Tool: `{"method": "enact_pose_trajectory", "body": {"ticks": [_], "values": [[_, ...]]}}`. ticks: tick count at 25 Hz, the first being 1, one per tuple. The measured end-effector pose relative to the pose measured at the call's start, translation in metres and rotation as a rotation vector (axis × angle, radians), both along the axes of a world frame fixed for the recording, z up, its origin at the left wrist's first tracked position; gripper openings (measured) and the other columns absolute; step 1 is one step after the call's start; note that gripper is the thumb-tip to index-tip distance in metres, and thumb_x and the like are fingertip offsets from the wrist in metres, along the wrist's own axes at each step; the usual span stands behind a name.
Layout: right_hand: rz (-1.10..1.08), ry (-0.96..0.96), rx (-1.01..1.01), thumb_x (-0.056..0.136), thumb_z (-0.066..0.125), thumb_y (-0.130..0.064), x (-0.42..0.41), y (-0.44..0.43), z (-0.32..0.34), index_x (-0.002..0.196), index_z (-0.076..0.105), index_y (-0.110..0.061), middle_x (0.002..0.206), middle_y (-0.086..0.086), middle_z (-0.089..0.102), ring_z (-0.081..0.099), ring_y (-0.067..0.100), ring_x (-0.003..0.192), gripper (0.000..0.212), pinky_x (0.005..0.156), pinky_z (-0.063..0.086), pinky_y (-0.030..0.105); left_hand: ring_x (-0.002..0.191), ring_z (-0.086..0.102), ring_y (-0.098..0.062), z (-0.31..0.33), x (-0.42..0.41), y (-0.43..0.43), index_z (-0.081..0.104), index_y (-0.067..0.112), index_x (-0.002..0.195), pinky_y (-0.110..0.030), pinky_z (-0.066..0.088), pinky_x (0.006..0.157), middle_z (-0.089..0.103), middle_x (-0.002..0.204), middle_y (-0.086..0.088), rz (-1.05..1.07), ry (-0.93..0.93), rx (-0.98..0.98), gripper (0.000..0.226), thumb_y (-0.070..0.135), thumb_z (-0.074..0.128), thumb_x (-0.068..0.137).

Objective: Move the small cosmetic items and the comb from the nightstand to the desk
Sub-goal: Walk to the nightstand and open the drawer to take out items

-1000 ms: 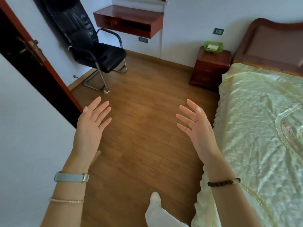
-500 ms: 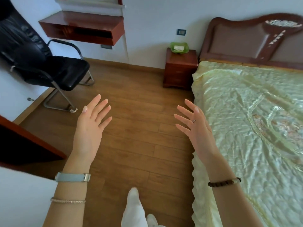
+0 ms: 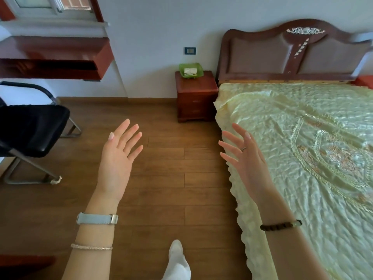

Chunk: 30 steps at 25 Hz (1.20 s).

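- The left hand (image 3: 119, 158) is held up over the wooden floor (image 3: 171, 178), palm turned inward, fingers straight and slightly spread. It holds nothing.
- The right hand (image 3: 245, 158) mirrors it at the edge of the bed (image 3: 302, 158), fingers straight and fanned, also empty. There is a ring (image 3: 243, 148) on one finger.
- The nightstand (image 3: 196, 102), dark red wood with drawers, stands against the far wall. It is just beside the headboard (image 3: 292, 51) and well apart from both hands.
- A green basket (image 3: 199, 66) sits at the back of the nightstand's top. Its long axis runs left to right along the wall.
- Something white (image 3: 190, 71) lies inside the basket, its long side the same way. It is too small to tell whether it is a cosmetic item, and no comb can be made out.
- The wall-hung surface (image 3: 60, 49), glossy red-brown, is at the upper left under a window, with a black chair (image 3: 30, 126) below it.
- A pale watch (image 3: 96, 218) is on the left wrist and a dark bead bracelet (image 3: 280, 226) on the right.
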State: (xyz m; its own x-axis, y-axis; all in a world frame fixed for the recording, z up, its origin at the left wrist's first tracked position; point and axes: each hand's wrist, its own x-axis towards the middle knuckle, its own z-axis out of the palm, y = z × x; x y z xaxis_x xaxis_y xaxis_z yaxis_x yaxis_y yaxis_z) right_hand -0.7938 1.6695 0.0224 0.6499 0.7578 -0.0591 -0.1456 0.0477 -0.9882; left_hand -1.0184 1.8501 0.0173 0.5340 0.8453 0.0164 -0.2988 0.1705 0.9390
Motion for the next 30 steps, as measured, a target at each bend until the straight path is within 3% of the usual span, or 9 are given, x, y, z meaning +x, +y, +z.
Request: {"method": "enact_pose_trajectory", "body": {"ticks": [15, 21, 30], "values": [[-0.112, 0.023, 0.004, 0.095, 0.043, -0.056, 0.108, 0.195, -0.001, 0.142, 0.049, -0.032, 0.138, -0.001, 0.061, 0.062, 0.018, 0.123, 0.054, 0.109, 0.044, 0.053, 0.133, 0.050, -0.015, -0.010, 0.121, 0.210, 0.045, 0.028, 0.142, -0.046, 0.031, 0.116, 0.054, 0.143, 0.003, -0.125, 0.052, -0.045, 0.049, 0.046, 0.021, 0.102], [-0.091, 0.033, 0.001, 0.087, 0.048, -0.064, 0.184, 0.268, -0.008, 0.143, 0.048, -0.033, 0.138, -0.002, 0.061, 0.062, 0.017, 0.124, 0.064, 0.109, 0.044, 0.052, 0.132, 0.052, -0.014, -0.023, 0.200, 0.278, 0.044, 0.026, 0.143, -0.043, 0.034, 0.114, 0.056, 0.142, 0.003, -0.104, 0.045, -0.075, 0.050, 0.045, 0.021, 0.103], [-0.074, 0.037, -0.009, 0.091, 0.046, -0.061, 0.326, 0.378, -0.007, 0.142, 0.049, -0.031, 0.138, 0.000, 0.061, 0.062, 0.018, 0.123, 0.059, 0.109, 0.044, 0.054, 0.132, 0.052, -0.016, -0.028, 0.338, 0.378, 0.044, 0.023, 0.144, -0.043, 0.036, 0.112, 0.058, 0.140, 0.002, -0.069, 0.023, -0.095, 0.051, 0.043, 0.021, 0.104]]}}
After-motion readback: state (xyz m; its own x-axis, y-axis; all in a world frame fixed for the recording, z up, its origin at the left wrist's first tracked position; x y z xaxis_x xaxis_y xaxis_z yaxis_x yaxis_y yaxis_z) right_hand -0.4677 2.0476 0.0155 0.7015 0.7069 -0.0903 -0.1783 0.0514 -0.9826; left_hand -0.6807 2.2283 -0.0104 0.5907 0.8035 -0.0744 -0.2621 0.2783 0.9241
